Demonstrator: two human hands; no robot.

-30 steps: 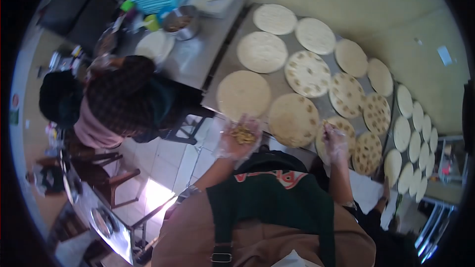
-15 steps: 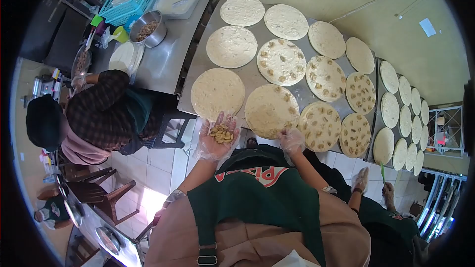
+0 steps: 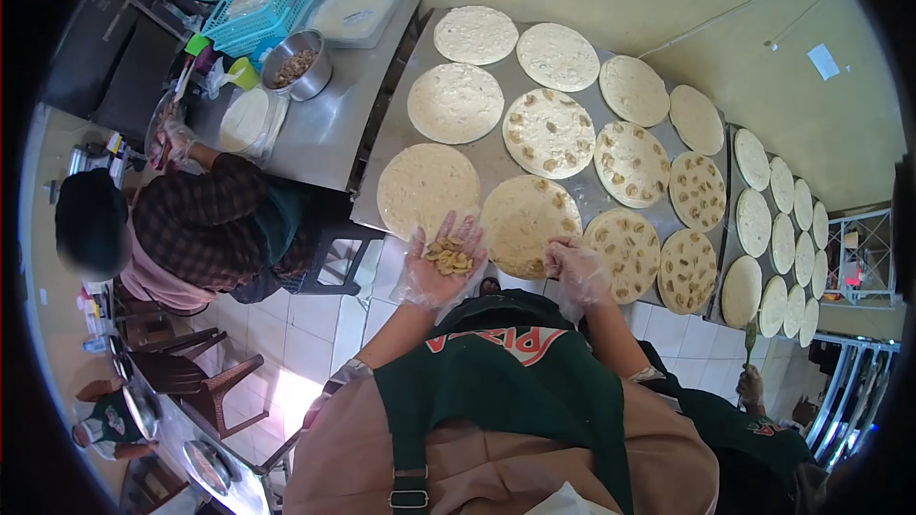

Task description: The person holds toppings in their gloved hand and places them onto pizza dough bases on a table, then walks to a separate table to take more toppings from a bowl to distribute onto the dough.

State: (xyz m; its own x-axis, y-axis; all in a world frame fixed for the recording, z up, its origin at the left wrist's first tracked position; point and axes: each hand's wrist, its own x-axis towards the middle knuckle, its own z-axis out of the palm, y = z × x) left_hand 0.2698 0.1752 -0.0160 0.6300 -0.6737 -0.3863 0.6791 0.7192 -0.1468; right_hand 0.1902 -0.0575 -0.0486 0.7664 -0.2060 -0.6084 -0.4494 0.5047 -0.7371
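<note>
My left hand [image 3: 442, 265], in a clear plastic glove, is palm up with fingers spread, and a small pile of brownish slices [image 3: 448, 256] rests on it. Also gloved, my right hand [image 3: 575, 272] has its fingertips pinched together at the lower right edge of a partly topped dough round [image 3: 530, 225]; what they hold is too small to make out. A plain dough round [image 3: 428, 191] lies just beyond my left hand. To the right of my right hand is a round covered with slices [image 3: 622, 254].
Many more rounds lie on the metal table [image 3: 385, 148] and on a second table at right. At left a person in a checked sleeve [image 3: 205, 200] works beside a metal bowl [image 3: 297, 65]. Another person's hand [image 3: 750, 385] holds a green-handled tool at lower right.
Since the first frame, my right hand has moved left to the partly topped round. The co-worker's tool at right now touches nearer a round's edge, and the left co-worker's hands have shifted.
</note>
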